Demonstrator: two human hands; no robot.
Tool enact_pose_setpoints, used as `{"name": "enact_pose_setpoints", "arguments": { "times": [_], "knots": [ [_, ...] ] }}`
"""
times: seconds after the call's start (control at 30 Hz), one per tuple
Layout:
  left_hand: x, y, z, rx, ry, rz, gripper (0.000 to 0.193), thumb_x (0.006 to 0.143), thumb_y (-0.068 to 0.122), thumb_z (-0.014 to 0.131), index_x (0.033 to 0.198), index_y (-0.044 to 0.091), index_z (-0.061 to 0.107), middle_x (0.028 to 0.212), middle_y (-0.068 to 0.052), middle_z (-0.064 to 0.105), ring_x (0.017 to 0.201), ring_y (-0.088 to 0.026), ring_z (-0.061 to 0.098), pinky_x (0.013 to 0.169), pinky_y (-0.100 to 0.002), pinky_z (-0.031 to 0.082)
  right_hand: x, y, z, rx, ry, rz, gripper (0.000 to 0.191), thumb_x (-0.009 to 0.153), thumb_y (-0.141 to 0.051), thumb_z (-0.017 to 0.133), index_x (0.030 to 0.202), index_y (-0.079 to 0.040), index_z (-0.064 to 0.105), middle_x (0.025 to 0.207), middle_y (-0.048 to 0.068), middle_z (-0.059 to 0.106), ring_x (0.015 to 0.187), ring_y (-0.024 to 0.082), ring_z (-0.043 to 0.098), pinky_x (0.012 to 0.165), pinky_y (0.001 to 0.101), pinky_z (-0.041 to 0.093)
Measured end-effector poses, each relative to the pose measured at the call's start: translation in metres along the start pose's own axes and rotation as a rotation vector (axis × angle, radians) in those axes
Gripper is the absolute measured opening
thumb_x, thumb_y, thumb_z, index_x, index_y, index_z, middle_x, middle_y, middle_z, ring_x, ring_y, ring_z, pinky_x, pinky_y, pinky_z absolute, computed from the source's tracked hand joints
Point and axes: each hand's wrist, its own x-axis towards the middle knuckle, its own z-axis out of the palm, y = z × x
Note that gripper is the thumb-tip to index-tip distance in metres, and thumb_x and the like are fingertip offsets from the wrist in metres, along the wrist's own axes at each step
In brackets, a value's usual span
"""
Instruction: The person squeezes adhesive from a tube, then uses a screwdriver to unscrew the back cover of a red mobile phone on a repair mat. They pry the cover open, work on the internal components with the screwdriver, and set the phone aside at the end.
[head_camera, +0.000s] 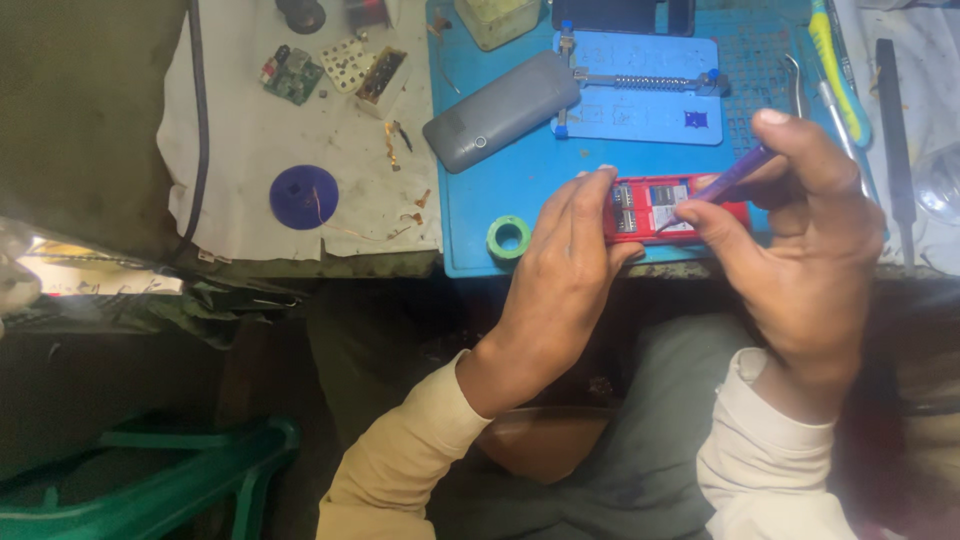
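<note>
Right now the left hand (568, 262) grips the red phone (668, 208) on the blue mat (480, 190); the right hand (800, 235) pinches a purple tool (738, 173) against it, beside green tape (509, 238).

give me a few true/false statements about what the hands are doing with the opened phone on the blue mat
1. The left hand steadies the red opened phone at its left end. True.
2. The right hand holds a green screwdriver. False: it holds a purple-handled tool whose tip is down on the phone's inside.
3. A grey phone back cover lies on the blue mat, apart from both hands. True.
4. The green tape roll is stacked on the red phone. False: it lies on the mat, left of the left hand.
5. The blue disc sits on the white cloth beside the mat. True.
6. Both hands are bare of any tool. False: the right hand grips one.
</note>
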Motion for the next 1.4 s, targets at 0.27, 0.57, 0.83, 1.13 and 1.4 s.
{"name": "enact_pose_setpoints", "arguments": {
  "times": [0.27, 0.57, 0.83, 1.13, 1.4],
  "knots": [
    [-0.001, 0.000, -0.002, 0.003, 0.001, 0.004, 0.072, 0.089, 0.010, 0.079, 0.147, -0.006, 0.039, 0.137, -0.027, 0.056, 0.131, -0.043, 0.055, 0.111, -0.045, 0.047, 0.009, -0.009, -0.001, 0.159, -0.048, 0.051, 0.076, 0.093, 0.011, 0.073, 0.156, -0.009, 0.036, 0.122, 0.013, 0.064, 0.117, 0.019, 0.067, 0.102, 0.0314, 0.059],
    [-0.001, 0.001, 0.000, 0.009, -0.004, 0.000, 0.072, 0.087, 0.010, 0.080, 0.146, -0.006, 0.040, 0.135, -0.026, 0.057, 0.130, -0.043, 0.056, 0.109, -0.045, 0.048, 0.002, -0.007, -0.004, 0.070, -0.069, 0.016, 0.068, 0.106, 0.018, 0.062, 0.158, -0.011, 0.031, 0.111, 0.018, 0.067, 0.112, 0.025, 0.072, 0.099, 0.0349, 0.061],
    [-0.001, 0.001, -0.001, 0.005, -0.017, 0.001, 0.072, 0.087, 0.009, 0.080, 0.146, -0.006, 0.040, 0.135, -0.025, 0.057, 0.131, -0.042, 0.056, 0.110, -0.044, 0.049, 0.006, -0.020, 0.013, 0.120, -0.037, 0.071, 0.064, 0.106, 0.013, 0.064, 0.153, -0.011, 0.028, 0.115, 0.022, 0.069, 0.111, 0.025, 0.073, 0.098, 0.0359, 0.062],
    [0.000, 0.001, -0.003, 0.133, -0.050, 0.081, 0.041, 0.092, 0.000, 0.070, 0.130, 0.005, 0.055, 0.148, -0.023, 0.050, 0.138, -0.042, 0.053, 0.117, -0.047, 0.046, -0.011, -0.008, 0.015, 0.126, -0.022, 0.019, 0.064, 0.105, 0.016, 0.065, 0.151, -0.011, 0.030, 0.123, 0.023, 0.063, 0.110, 0.027, 0.068, 0.097, 0.0348, 0.059],
    [0.001, 0.008, -0.002, 0.109, -0.110, 0.035, 0.041, 0.086, -0.003, 0.065, 0.124, 0.013, 0.064, 0.142, -0.012, 0.051, 0.138, -0.042, 0.047, 0.114, -0.054, 0.039, -0.015, 0.002, 0.005, -0.015, 0.038, -0.111, 0.070, 0.107, 0.017, 0.070, 0.154, -0.012, 0.028, 0.117, 0.020, 0.066, 0.109, 0.024, 0.072, 0.097, 0.0323, 0.061]
  ]
}}
